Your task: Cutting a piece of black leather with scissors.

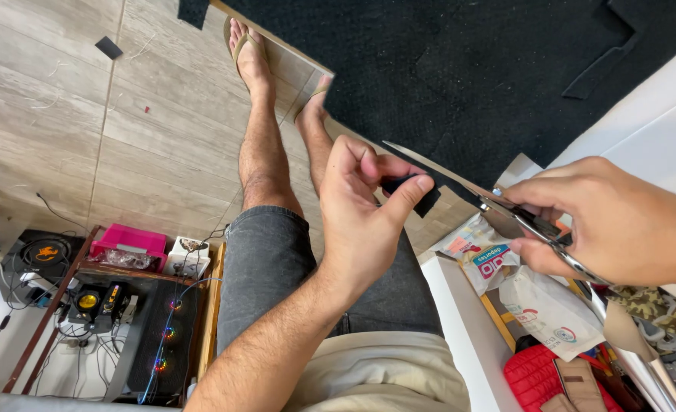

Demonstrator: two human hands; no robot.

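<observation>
Black fabric (460,69) hangs from above your lap, its lower edge running between your hands; your left hand (368,214) pinches a small black piece (406,187) between thumb and fingers; your right hand (612,221) has its fingers closed through the scissors (498,202), whose blades point at that piece.

Scissors (505,207) beside pinched black scrap (408,189)
</observation>
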